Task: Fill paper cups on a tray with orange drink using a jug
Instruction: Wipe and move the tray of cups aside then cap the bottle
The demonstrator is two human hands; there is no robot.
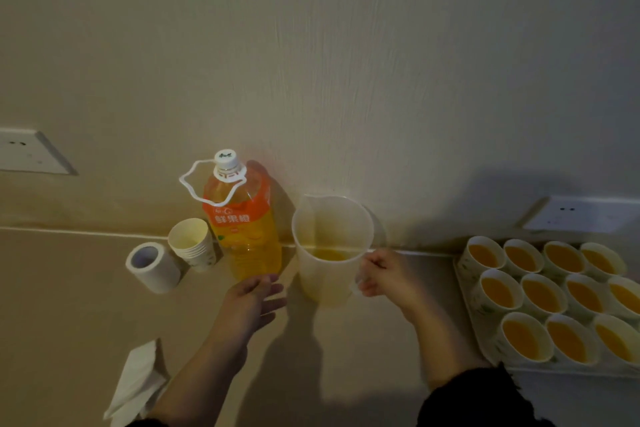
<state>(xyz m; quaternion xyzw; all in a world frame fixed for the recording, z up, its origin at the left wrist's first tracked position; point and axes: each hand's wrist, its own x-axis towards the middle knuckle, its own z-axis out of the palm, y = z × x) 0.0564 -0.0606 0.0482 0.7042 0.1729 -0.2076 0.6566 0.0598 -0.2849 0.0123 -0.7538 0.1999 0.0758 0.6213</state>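
On the tabletop (pixel 69 305) the tray (pixel 465 302) sat at our right, its paper cups (pixel 540 298) filled with orange drink. The jug (pixel 329 274) stood upright between tray and bottle (pixel 242 229), with only a little drink at its bottom. Our right grip (pixel 384 274) curled round the jug's handle; our left grip (pixel 252 302) hung wide, fingers loosely spread, by the bottle's base. A stack of empty cups (pixel 192 243) stood left of the bottle
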